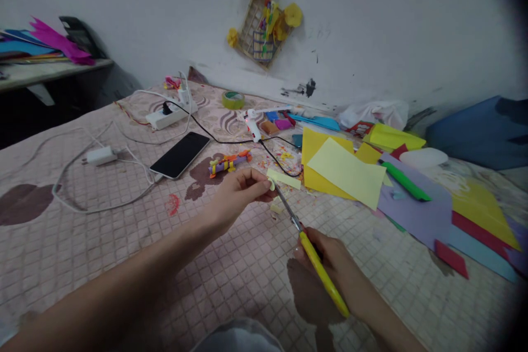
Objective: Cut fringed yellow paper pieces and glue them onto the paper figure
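My left hand (241, 190) pinches a small pale yellow paper strip (284, 179) just above the patterned bedspread (103, 231). My right hand (330, 264) is closed round the yellow handles of a pair of scissors (311, 253). The steel blades point up and left, and their tips meet the strip right by my left fingertips. Small paper scraps (275, 209) lie on the cloth under the strip.
Sheets of yellow, purple, blue and red paper (346, 170) spread to the right, with a green marker (406, 181). A glue gun (251, 124), black phone (180, 154), power strip (171, 115), charger cables, tape roll (233, 99) and small paper craft (229, 163) lie beyond. A paper-flower ornament (264, 22) hangs on the wall.
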`<state>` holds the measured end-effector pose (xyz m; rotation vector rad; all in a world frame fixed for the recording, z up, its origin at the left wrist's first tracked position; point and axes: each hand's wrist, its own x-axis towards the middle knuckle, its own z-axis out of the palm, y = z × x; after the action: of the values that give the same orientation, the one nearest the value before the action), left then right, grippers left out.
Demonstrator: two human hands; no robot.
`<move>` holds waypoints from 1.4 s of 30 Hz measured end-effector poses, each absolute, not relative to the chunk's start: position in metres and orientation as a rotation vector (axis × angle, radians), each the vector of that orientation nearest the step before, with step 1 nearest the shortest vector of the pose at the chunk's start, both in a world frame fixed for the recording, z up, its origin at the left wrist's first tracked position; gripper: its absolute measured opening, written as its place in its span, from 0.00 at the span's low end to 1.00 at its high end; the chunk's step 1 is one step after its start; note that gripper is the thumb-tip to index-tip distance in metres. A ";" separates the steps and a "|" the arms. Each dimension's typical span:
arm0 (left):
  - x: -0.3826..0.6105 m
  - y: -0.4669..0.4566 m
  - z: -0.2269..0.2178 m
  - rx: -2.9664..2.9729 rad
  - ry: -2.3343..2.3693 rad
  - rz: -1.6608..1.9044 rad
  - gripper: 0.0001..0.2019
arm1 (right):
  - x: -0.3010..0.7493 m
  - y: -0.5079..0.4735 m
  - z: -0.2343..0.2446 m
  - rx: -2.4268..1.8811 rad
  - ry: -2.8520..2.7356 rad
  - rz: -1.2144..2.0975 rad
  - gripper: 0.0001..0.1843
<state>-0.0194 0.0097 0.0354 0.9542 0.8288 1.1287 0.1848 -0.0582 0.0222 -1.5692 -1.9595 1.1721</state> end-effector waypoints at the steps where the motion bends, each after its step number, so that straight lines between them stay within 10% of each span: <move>1: -0.019 0.009 0.036 0.946 0.818 1.129 0.07 | 0.184 -0.058 0.022 -1.574 -1.944 1.189 0.16; 42: -0.012 0.000 0.038 0.851 0.730 1.165 0.05 | 0.173 -0.059 0.033 -1.522 -1.828 1.342 0.18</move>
<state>-0.0124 0.0002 0.0379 0.8507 0.7305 1.1650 0.1732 -0.0588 0.0334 -1.5216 -1.8277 1.3420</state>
